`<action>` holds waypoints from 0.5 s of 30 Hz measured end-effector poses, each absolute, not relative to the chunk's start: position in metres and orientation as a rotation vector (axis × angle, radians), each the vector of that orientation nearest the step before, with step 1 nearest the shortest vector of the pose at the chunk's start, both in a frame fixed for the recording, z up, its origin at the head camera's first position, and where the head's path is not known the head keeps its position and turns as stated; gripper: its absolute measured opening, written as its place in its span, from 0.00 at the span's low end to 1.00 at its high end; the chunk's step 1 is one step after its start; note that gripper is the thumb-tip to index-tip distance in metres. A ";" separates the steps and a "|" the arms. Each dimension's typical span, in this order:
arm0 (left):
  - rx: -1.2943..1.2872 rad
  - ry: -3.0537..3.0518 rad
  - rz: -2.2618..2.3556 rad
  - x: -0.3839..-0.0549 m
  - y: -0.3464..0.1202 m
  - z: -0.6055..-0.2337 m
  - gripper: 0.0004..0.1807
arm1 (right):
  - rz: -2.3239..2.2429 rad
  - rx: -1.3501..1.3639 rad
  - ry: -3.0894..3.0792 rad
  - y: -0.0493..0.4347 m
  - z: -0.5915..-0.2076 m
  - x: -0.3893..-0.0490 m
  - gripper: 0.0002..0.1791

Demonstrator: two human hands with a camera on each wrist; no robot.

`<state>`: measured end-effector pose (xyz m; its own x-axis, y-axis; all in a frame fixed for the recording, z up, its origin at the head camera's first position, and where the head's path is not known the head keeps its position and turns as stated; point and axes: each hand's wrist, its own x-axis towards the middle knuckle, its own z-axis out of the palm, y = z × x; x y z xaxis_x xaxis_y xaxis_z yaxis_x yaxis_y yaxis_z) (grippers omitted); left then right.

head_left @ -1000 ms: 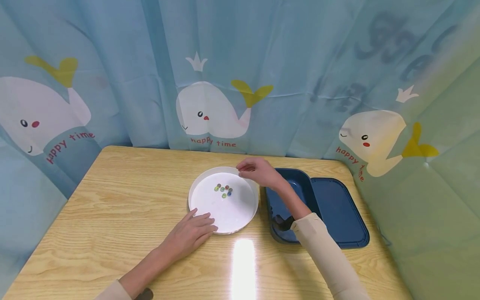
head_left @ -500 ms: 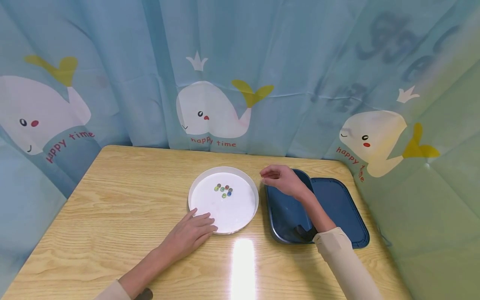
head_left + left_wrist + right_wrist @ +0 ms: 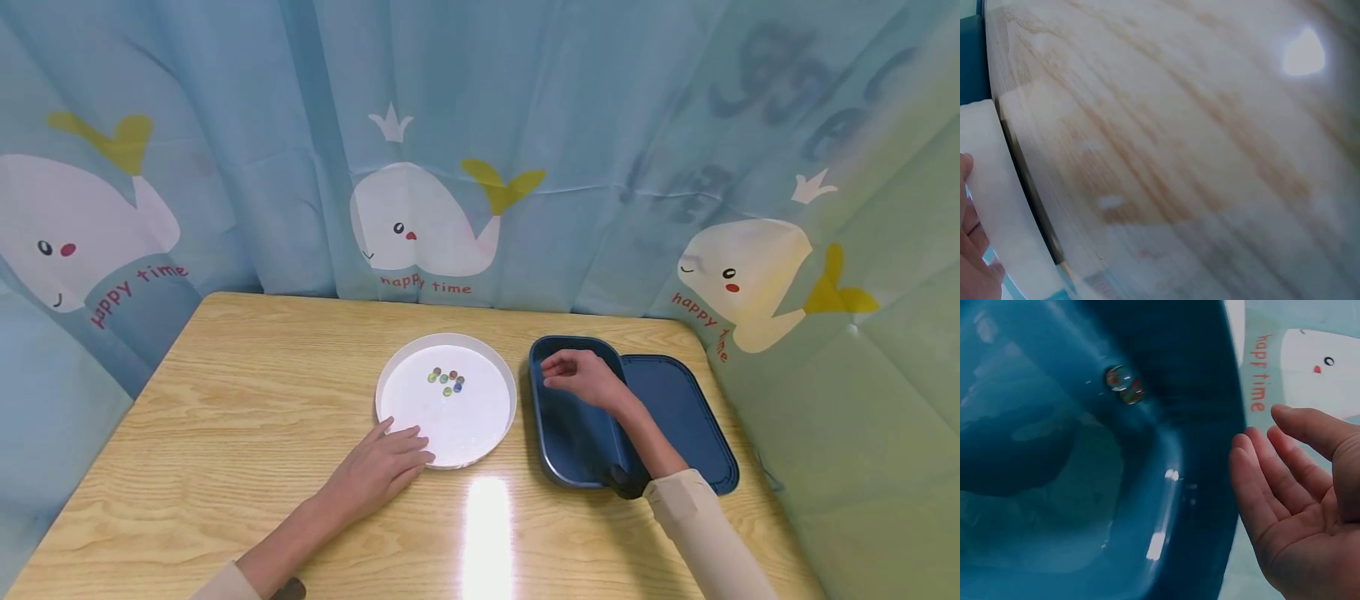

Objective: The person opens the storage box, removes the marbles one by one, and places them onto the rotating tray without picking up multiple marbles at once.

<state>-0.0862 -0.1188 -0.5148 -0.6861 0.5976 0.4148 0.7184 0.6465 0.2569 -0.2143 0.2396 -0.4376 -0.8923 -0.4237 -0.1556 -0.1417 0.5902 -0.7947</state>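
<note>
Several small glass marbles (image 3: pixel 447 380) lie grouped in a round white tray (image 3: pixel 446 446), toward its far side. My left hand (image 3: pixel 378 467) rests at the tray's near left rim, fingers extended over the edge. Part of that hand (image 3: pixel 975 256) shows beside the white wall (image 3: pixel 1004 206) in the left wrist view. Over the far part of a dark blue box (image 3: pixel 581 433) hovers my right hand (image 3: pixel 585 377). In the right wrist view its fingers (image 3: pixel 1282 487) are bent loosely and apart from the thumb, holding nothing. Marbles (image 3: pixel 1124 384) show inside the box, against its wall.
A flat dark blue lid (image 3: pixel 678 417) lies to the right of the box, close beside it. The wooden table (image 3: pixel 247 392) reaches back to a blue curtain (image 3: pixel 292 167) printed with whales. A bright light reflection falls on the table in front of the tray.
My right hand has moved from the tray's far right rim rightward to above the blue box. My left hand and the marbles in the tray have stayed in place.
</note>
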 end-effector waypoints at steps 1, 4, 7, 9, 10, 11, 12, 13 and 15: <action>-1.056 -2.575 -0.589 -0.086 -0.119 -0.515 0.11 | -1.195 -0.461 2.493 0.241 -0.440 -0.215 0.14; -1.057 -2.574 -0.590 -0.085 -0.119 -0.515 0.11 | -1.180 -0.434 2.476 0.242 -0.446 -0.215 0.12; -1.063 -2.566 -0.582 -0.085 -0.119 -0.514 0.12 | -1.160 -0.430 2.454 0.241 -0.450 -0.216 0.11; -1.068 -2.557 -0.574 -0.085 -0.119 -0.514 0.12 | -1.148 -0.422 2.441 0.240 -0.451 -0.216 0.10; -1.070 -2.551 -0.571 -0.085 -0.119 -0.514 0.12 | -1.138 -0.425 2.438 0.240 -0.452 -0.217 0.10; -1.073 -2.545 -0.568 -0.085 -0.119 -0.514 0.12 | -1.126 -0.428 2.434 0.240 -0.453 -0.217 0.10; -1.076 -2.539 -0.567 -0.085 -0.119 -0.514 0.13 | -1.111 -0.430 2.431 0.240 -0.453 -0.218 0.10; -1.080 -2.532 -0.567 -0.086 -0.119 -0.513 0.13 | -1.094 -0.422 2.429 0.240 -0.454 -0.219 0.10; -1.087 -2.519 -0.567 -0.086 -0.119 -0.513 0.13 | -1.056 -0.437 2.418 0.240 -0.455 -0.220 0.10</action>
<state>-0.0858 -0.1191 -0.5130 -0.6502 0.6102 0.4526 0.7452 0.6281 0.2238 -0.2202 0.2405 -0.4546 -0.8423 -0.4575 -0.2849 -0.1020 0.6544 -0.7492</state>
